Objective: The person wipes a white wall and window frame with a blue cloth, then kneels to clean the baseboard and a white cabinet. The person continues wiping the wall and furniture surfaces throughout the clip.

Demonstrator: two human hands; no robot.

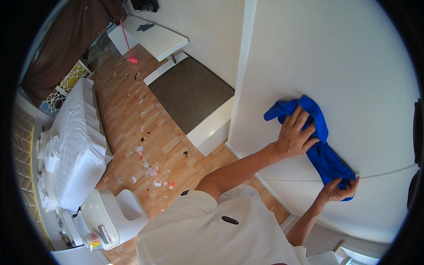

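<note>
A bright blue cloth (331,162) lies crumpled against a smooth white wall panel (318,59). My left hand (296,134) presses the cloth's upper part to the panel, with a fold of it over the fingers. Lower and to the right, my right hand (338,192) grips the cloth's other end between thumb and fingers, close to a horizontal seam in the panel. Between the two hands the cloth hangs in a twisted strip. My hand and the folds hide part of the cloth.
Scraps of paper (152,170) litter the wood-look floor (172,149). A low brown-topped platform (192,92) stands beside the panel. Left are a bed with white bedding (79,159) and a white cabinet (109,212). A red broom (133,59) leans by a white desk (159,36).
</note>
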